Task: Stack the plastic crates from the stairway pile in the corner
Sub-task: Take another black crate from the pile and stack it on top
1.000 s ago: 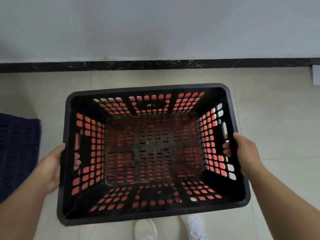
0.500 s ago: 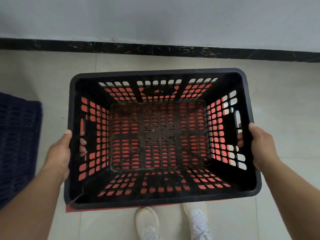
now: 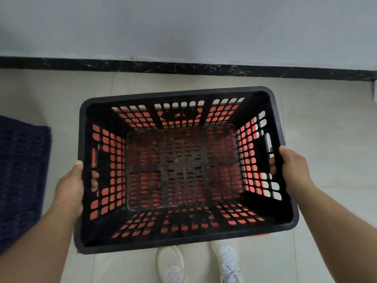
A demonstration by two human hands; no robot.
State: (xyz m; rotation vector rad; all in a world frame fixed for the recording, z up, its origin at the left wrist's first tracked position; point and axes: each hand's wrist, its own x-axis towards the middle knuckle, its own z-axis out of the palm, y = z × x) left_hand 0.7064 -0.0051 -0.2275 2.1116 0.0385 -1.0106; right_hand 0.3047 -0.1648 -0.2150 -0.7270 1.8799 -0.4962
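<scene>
You hold the black crate (image 3: 183,168) by its two short ends, nested in a red crate (image 3: 260,235) over the tiled floor (image 3: 326,129) near the wall. Your left hand (image 3: 70,188) and right hand (image 3: 293,170) each curl fingers through a handle slot. It looks stiff, light and perforated, so those slots are likely your surest hold.

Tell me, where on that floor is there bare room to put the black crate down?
Bare tile lies between the black crate and the dark skirting, and out to the right of the right hand. It is tight on the left, by the navy crate, and near the white shoes.
</scene>
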